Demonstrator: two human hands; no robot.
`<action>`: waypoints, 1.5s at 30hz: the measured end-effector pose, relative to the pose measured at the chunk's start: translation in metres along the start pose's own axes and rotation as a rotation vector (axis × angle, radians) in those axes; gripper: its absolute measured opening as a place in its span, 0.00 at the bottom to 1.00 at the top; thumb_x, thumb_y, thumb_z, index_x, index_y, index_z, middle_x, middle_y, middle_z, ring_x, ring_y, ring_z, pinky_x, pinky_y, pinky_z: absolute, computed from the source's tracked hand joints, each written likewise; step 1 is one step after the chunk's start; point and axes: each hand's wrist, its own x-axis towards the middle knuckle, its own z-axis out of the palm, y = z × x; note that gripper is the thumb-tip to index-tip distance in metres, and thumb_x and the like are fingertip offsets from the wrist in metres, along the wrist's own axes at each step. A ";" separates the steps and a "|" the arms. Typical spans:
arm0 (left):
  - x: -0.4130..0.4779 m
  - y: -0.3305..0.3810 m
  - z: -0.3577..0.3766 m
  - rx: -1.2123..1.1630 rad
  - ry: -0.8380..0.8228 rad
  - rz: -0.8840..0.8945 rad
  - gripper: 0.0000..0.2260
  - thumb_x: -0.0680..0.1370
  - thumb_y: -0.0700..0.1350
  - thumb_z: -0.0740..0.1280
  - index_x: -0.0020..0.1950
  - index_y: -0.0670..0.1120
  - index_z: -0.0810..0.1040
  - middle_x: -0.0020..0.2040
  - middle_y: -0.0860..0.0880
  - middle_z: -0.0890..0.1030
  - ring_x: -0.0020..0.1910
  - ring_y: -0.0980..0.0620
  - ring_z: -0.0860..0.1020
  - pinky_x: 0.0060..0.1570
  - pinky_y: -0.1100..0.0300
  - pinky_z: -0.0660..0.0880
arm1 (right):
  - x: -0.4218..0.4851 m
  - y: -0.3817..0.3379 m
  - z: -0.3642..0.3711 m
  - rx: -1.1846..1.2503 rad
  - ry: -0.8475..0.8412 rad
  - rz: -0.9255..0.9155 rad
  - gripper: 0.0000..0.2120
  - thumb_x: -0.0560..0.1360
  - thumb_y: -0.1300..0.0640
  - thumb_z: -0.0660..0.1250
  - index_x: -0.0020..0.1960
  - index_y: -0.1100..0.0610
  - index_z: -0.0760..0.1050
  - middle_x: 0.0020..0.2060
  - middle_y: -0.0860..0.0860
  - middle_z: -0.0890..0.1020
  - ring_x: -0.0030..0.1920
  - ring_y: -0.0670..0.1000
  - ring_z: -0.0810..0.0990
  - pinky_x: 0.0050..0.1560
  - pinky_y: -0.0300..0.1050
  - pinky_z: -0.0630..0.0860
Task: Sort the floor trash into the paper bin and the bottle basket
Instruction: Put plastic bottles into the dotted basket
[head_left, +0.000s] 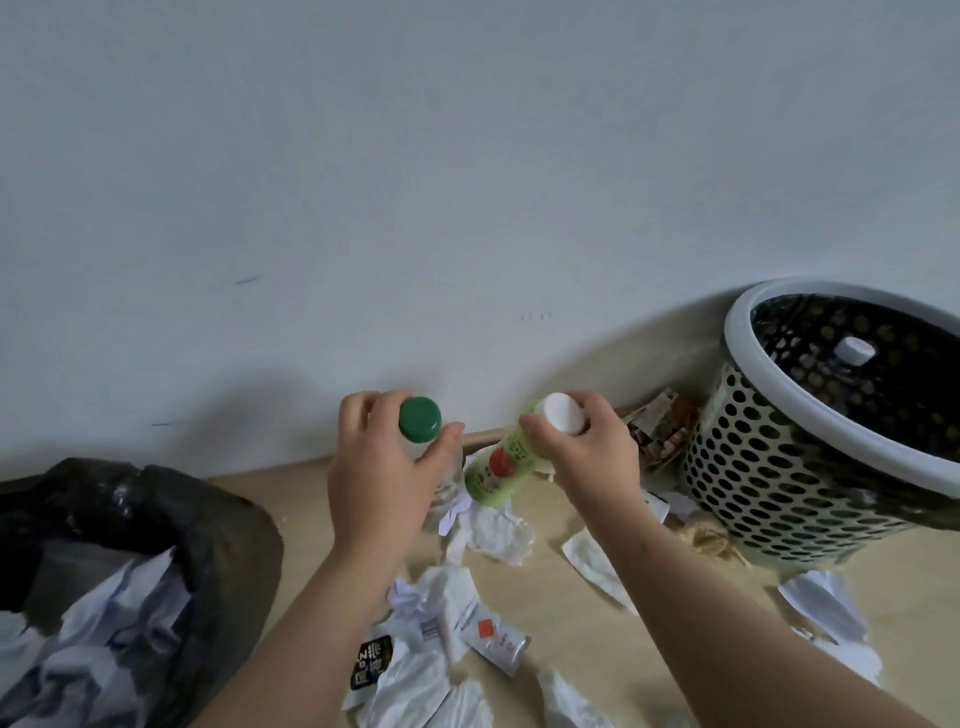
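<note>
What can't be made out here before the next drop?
Head view:
- Green-capped bottle: body behind left hand.
- Bottle basket: right side cut off; dark inside, one white cap shows.
- Paper bin: cut off left and bottom.
- Light-green bottle in right hand: label blurred.

- We have a single view: a wide-angle camera worn on the head, looking forward and down.
- It faces a pale wall (467, 156), which fills the upper half; the floor (924, 582) bows across the lower part.
- The left hand (384, 467) and right hand (587, 457) sit close below the lens, mid-frame.
</note>
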 end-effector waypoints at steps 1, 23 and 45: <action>0.005 0.005 -0.002 -0.029 0.015 -0.007 0.18 0.70 0.49 0.73 0.55 0.41 0.77 0.53 0.46 0.72 0.43 0.55 0.67 0.41 0.62 0.64 | 0.004 -0.011 -0.001 -0.002 -0.001 -0.002 0.13 0.68 0.49 0.71 0.50 0.48 0.72 0.39 0.42 0.78 0.44 0.47 0.79 0.49 0.52 0.79; 0.024 0.182 0.029 -0.641 -0.094 0.174 0.12 0.73 0.46 0.69 0.43 0.60 0.68 0.43 0.55 0.72 0.43 0.41 0.80 0.47 0.44 0.77 | 0.035 -0.094 -0.169 0.308 0.590 -0.161 0.07 0.66 0.50 0.73 0.38 0.45 0.75 0.32 0.42 0.78 0.41 0.48 0.80 0.49 0.57 0.79; 0.008 0.298 0.155 -0.154 -0.496 0.428 0.09 0.75 0.44 0.67 0.53 0.54 0.72 0.51 0.55 0.69 0.39 0.62 0.69 0.34 0.80 0.65 | 0.085 0.045 -0.283 0.066 0.684 0.045 0.12 0.67 0.48 0.71 0.45 0.54 0.74 0.43 0.53 0.79 0.40 0.50 0.75 0.35 0.36 0.65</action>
